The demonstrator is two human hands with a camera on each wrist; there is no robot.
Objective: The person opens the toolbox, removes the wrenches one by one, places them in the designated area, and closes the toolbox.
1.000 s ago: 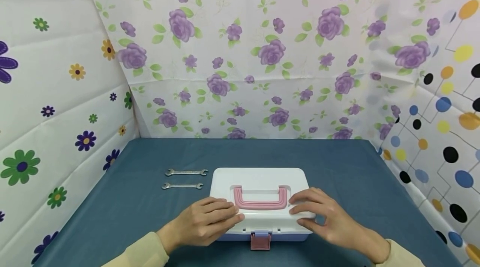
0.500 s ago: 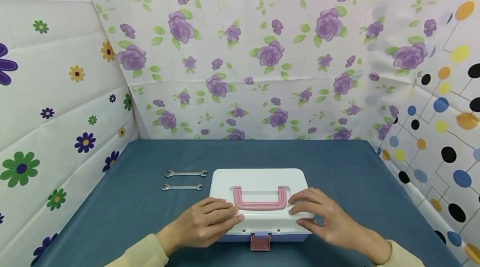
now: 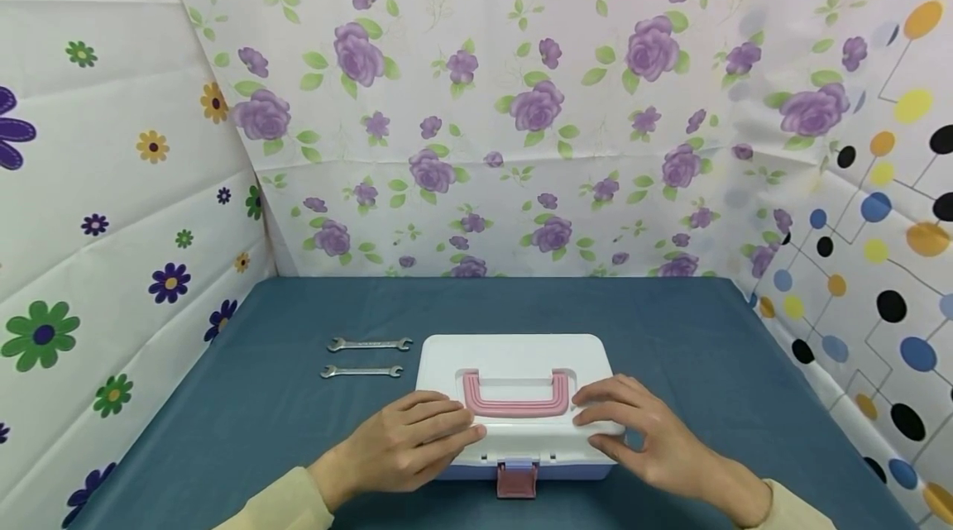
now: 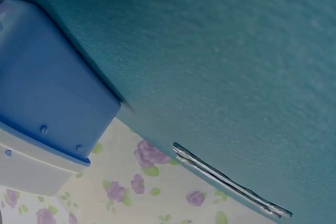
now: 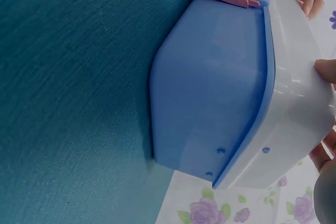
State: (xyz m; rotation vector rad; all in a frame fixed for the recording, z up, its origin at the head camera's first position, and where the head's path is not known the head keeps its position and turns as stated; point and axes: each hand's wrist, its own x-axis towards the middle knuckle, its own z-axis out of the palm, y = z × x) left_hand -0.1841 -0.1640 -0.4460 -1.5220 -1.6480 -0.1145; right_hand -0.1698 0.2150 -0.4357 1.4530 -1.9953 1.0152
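Observation:
A toolbox (image 3: pixel 517 355) with a white lid, blue base and folded-down pink handle (image 3: pixel 517 408) stands in front of me, lid down. Its pink front latch (image 3: pixel 517 480) hangs outward, which the right wrist view also shows. My left hand (image 3: pixel 402 441) rests on the lid's left front part, fingers extended, fingertips by the handle. On the lid's right front corner lies my right hand (image 3: pixel 651 431), fingers on top and thumb (image 5: pixel 326 70) at the front. Two open-ended wrenches (image 3: pixel 370 344) lie side by side left of the box.
A blue-green cloth (image 3: pixel 670 323) covers the table. Flowered sheeting (image 3: pixel 476 100) hangs behind it and on the left, and dotted sheeting (image 3: pixel 886 307) on the right. In the left wrist view the wrenches (image 4: pixel 231 182) appear beyond the box's side.

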